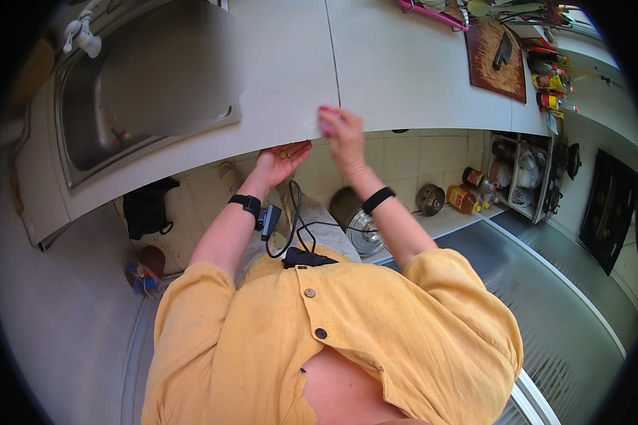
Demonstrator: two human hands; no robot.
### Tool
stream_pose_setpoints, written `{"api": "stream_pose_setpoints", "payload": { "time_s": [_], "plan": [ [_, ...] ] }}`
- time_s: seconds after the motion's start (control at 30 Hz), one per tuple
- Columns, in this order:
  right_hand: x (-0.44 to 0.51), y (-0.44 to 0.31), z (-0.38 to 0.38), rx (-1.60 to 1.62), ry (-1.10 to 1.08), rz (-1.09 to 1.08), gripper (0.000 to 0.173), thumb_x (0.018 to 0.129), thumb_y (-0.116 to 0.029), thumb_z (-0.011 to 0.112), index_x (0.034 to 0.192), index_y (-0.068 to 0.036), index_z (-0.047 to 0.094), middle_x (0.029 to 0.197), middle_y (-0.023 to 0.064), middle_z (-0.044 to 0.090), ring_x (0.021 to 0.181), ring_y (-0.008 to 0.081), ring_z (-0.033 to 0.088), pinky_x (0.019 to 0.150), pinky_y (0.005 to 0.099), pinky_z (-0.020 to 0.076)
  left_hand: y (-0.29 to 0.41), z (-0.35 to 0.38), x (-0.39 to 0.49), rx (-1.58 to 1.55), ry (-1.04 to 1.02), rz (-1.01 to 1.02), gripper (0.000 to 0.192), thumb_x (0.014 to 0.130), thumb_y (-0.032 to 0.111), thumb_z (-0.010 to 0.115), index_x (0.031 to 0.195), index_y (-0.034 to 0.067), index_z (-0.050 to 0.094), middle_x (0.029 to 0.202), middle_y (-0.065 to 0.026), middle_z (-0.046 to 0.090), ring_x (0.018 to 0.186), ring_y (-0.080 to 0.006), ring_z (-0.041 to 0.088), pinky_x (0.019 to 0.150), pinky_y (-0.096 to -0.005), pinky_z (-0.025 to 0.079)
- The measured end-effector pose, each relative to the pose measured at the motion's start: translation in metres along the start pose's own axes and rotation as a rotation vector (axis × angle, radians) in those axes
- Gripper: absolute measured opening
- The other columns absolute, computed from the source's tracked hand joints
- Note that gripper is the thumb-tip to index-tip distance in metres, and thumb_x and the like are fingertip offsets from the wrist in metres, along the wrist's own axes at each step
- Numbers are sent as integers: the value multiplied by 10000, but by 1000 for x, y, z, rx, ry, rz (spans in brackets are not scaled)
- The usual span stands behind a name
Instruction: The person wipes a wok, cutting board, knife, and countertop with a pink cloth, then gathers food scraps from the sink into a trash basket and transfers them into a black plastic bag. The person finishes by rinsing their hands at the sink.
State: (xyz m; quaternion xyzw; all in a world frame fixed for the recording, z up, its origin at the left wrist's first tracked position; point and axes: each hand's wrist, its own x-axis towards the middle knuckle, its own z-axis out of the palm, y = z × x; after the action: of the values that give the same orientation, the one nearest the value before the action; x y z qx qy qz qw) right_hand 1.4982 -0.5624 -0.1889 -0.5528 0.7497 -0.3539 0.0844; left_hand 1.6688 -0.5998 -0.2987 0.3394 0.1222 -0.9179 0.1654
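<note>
My left hand [283, 163] is palm up just below the counter's front edge, with a small yellow-green piece [284, 154] lying in it. Its fingers are extended and slightly cupped. My right hand [345, 133] grips a pink cloth [328, 121] at the edge of the white countertop [282, 69], near a seam; hand and cloth are somewhat blurred. A steel sink [85, 127] lies to the left, largely hidden by a blurred grey patch, with small scraps in its visible part.
At the far right of the counter, a cleaver [502, 51] lies on a wooden cutting board [481, 69] beside sauce bottles [548, 101] and a pink rack [433, 16]. Below stand a lidded metal pot [364, 234], oil bottles [461, 199] and an open cabinet drawer [526, 178]. A black cable [299, 212] hangs at my waist.
</note>
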Motion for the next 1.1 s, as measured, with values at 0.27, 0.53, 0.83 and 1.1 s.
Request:
{"api": "stream_pose_setpoints", "payload": {
  "time_s": [0.27, 0.53, 0.83, 1.1],
  "plan": [
    [-44, -13, -3, 331, -179, -41, 425, 750, 87, 583, 1083, -144, 709, 1108, 88, 657, 1016, 260, 593, 888, 352, 503, 14, -10, -12, 46, -174, -101, 353, 996, 202, 458, 1212, -60, 554, 1194, -197, 596, 1112, -323, 590, 999, -427, 507],
    [-1, 147, -96, -50, 281, 275, 323, 822, 44, 553, 1082, -85, 695, 871, 108, 650, 707, 222, 625, 669, 348, 531, -7, 30, -11, 222, 66, -217, 414, 1011, 185, 380, 1289, -109, 469, 1302, -273, 523, 1215, -378, 532, 1036, -452, 473],
    [-43, 53, -57, 252, -148, -14, 426, 785, 1, 612, 1156, -194, 690, 1022, 74, 670, 994, 263, 597, 913, 380, 487, -34, 61, 15, 254, 115, -141, 432, 1009, 179, 352, 1312, -115, 443, 1316, -272, 516, 1210, -368, 543, 1034, -442, 478],
    [-5, 210, -161, -184, 342, 434, 303, 802, 21, 571, 1037, -111, 710, 844, 87, 659, 760, 247, 646, 664, 349, 538, -58, 115, 26, 495, -103, -380, 429, 1010, 168, 367, 1329, -113, 426, 1336, -254, 506, 1217, -321, 548, 1029, -399, 487]
  ]
}}
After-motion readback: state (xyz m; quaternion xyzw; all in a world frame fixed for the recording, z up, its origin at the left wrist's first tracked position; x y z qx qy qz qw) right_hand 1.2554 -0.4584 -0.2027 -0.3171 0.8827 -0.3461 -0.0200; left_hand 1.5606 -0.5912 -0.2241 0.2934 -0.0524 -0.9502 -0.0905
